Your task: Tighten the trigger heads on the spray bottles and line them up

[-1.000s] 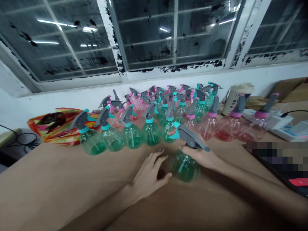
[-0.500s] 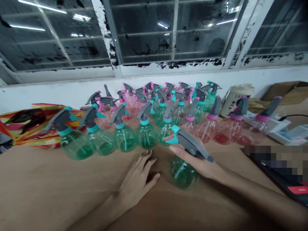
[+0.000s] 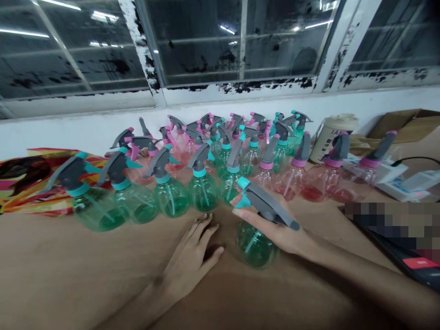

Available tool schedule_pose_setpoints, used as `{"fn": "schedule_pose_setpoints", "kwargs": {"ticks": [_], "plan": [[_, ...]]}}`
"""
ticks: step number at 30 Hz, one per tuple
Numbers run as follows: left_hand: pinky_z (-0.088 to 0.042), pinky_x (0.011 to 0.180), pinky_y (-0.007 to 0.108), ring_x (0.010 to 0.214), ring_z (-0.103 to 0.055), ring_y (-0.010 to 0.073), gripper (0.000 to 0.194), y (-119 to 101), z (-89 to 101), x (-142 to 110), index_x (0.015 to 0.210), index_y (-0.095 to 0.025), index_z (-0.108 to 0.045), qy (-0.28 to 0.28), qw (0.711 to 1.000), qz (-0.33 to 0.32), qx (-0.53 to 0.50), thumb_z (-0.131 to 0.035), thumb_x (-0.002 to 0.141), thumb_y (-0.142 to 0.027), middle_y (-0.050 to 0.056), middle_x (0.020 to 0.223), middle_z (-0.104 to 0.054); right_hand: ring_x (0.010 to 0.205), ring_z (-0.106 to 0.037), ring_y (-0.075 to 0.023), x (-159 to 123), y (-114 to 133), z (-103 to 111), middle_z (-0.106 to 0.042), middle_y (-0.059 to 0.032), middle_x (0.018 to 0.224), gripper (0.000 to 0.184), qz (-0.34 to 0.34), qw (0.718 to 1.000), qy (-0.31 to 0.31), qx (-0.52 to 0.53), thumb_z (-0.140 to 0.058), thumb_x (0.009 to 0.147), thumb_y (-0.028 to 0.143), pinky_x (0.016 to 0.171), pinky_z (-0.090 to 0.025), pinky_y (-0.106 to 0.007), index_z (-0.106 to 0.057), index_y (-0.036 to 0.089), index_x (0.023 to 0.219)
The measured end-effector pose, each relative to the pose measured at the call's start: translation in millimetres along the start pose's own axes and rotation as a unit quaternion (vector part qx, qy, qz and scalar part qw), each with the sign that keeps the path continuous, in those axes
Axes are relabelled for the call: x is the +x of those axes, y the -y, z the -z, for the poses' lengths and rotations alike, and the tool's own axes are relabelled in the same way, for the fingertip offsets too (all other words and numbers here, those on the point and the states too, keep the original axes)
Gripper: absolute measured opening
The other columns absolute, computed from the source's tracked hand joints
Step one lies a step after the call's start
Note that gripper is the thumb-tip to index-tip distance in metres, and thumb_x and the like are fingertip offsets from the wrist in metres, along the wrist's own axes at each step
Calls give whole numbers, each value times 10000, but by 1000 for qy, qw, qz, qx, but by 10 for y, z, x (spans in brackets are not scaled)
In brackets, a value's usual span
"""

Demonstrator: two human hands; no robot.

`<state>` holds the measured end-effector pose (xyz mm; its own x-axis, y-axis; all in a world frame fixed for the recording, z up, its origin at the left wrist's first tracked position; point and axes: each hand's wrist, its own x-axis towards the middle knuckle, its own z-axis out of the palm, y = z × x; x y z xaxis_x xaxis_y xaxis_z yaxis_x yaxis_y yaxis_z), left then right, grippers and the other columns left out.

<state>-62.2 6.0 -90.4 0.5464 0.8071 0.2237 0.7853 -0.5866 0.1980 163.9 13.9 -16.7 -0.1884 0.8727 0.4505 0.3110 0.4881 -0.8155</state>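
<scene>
My right hand (image 3: 275,229) is closed round the neck of a green spray bottle (image 3: 256,251), below its grey and turquoise trigger head. Some green liquid and a pale dip tube show through its clear round body. To the left of this bottle, my left hand (image 3: 192,254) lies on the brown table (image 3: 85,266) with its fingers spread and nothing in them. Just beyond my left fingertips stands another green spray bottle (image 3: 203,195) in a front row of several. Pink spray bottles (image 3: 316,185) continue that row on the right.
More pink and green spray bottles crowd behind, near the white wall. A red and yellow plastic bag (image 3: 44,183) lies at the left. To the right are a cream tumbler (image 3: 333,137), a cardboard box (image 3: 402,126), a white power strip (image 3: 395,183) and a dark device (image 3: 374,243), partly pixelated.
The camera view has shifted, moving the bottles at the left further left and nearer. My right hand keeps its hold on the green spray bottle; my left hand stays spread on the table.
</scene>
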Motion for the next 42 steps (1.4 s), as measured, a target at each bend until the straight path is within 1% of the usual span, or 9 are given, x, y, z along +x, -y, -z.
{"fn": "schedule_pose_setpoints", "kwargs": {"ticks": [3,6,12,19,26,30,35,40,42], "plan": [[-359,1070,515,1330,-382,289,436,-1,4,-3,1308,-193,-463,6,1000,1,1,-465,931,-412,115,1429,-438,689,-607,-149,-7,1,8,-648,5,792,188,11,1000,-11,-1,-601,820,424,646,-491,-305,-608,237,840],[-367,1064,515,1328,-387,289,432,0,1,-6,1303,-200,-465,0,1000,1,2,-469,928,-413,115,1429,-439,721,-616,-159,-16,2,25,-651,0,813,169,6,1000,-6,-6,-590,827,407,653,-494,-311,-614,243,861],[-373,1064,504,1321,-400,288,436,-13,11,9,1301,-193,-467,-5,1000,-3,4,-483,921,-406,118,1422,-450,833,-629,-187,-29,-17,34,-657,-17,911,260,5,1000,11,16,-587,826,401,747,-513,-339,-631,264,1042],[-361,1070,511,1335,-381,292,454,-33,24,21,1314,-167,-459,9,1000,-4,15,-470,927,-405,132,1440,-431,826,-614,-212,-49,-36,26,-637,-39,865,258,10,1000,23,-11,-559,853,413,782,-519,-383,-626,265,1053],[-352,1082,491,1336,-386,278,434,-31,22,2,1310,-198,-469,-12,1000,-8,-1,-473,926,-399,111,1430,-451,840,-631,-227,-46,-30,27,-645,-32,843,235,11,1000,23,-10,-556,857,415,768,-533,-385,-627,283,1037],[-347,1086,494,1330,-397,275,437,-30,23,3,1316,-209,-465,-5,1000,-8,5,-472,926,-407,103,1425,-459,881,-637,-232,-44,-32,23,-652,-25,831,223,9,1000,23,-14,-561,855,410,784,-534,-386,-628,273,1018],[-354,1081,492,1333,-389,279,440,-25,23,5,1310,-196,-466,-3,1000,-6,9,-466,929,-417,109,1433,-447,1029,-617,-230,-46,-24,20,-674,-33,1008,253,20,1000,11,12,-587,846,366,903,-495,-388,-608,259,1074],[-358,1078,499,1334,-387,282,446,-29,31,9,1309,-178,-461,6,1000,-6,9,-469,930,-412,123,1432,-443,943,-639,-210,-37,13,25,-676,-22,1000,236,24,1000,15,13,-590,841,311,830,-523,-366,-615,254,1069],[-362,1075,500,1333,-388,281,447,-32,33,6,1313,-174,-456,8,1000,-3,12,-466,932,-409,125,1433,-442,936,-643,-207,-27,28,24,-684,-24,1005,221,20,1000,14,14,-594,837,283,833,-522,-364,-621,247,1053]]}}
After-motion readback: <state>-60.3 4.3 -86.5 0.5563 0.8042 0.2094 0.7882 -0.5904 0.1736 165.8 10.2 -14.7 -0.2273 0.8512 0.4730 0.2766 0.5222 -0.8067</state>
